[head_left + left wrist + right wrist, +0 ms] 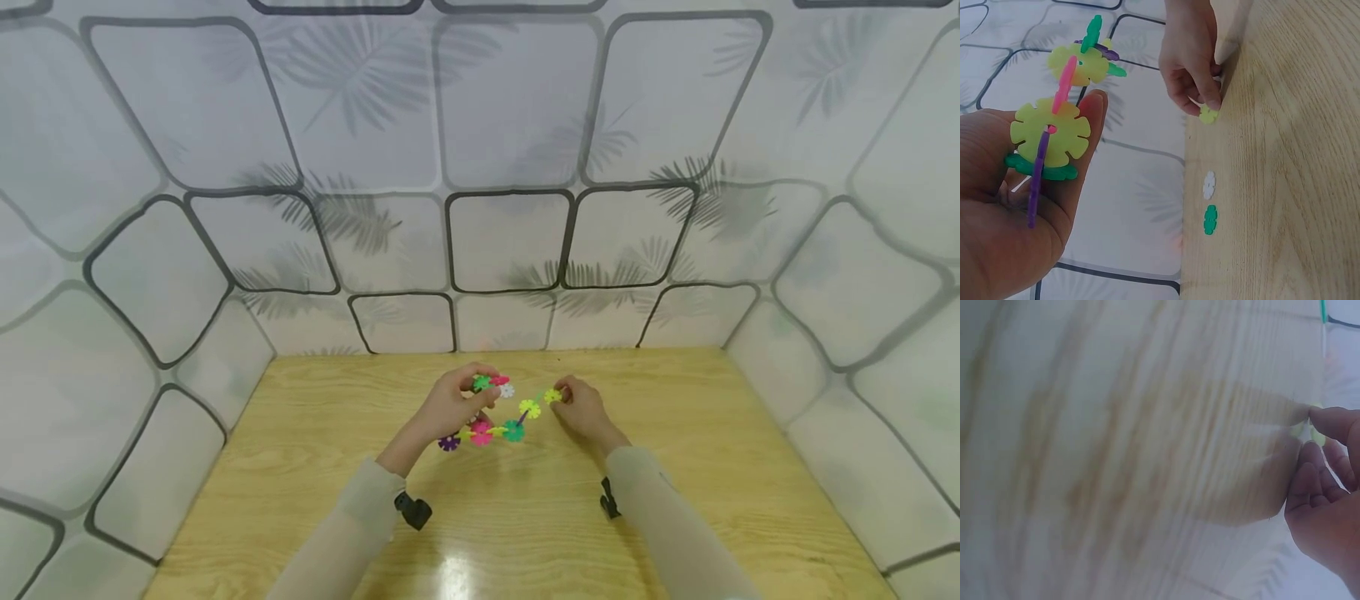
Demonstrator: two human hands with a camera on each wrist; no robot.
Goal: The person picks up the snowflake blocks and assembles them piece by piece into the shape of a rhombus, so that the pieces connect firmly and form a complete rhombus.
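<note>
My left hand (450, 406) holds a linked chain of coloured plastic snowflake discs. In the left wrist view a yellow disc (1050, 132) of the chain sits in front of the palm, with a purple disc (1036, 181) and a green disc (1041, 167) slotted into it. Above it, a pink disc (1065, 86) leads to another yellow disc. To the right, my right hand (583, 407) pinches a single yellow snowflake disc (1208, 114) at the tabletop, between thumb and fingertips. The right wrist view shows that disc only partly, behind the fingers.
Lying loose on the wooden table (645, 392) are a white disc (1209, 185) and a green disc (1210, 220), seen in the left wrist view. A patterned wall covering (510, 242) stands along the table's back and both sides.
</note>
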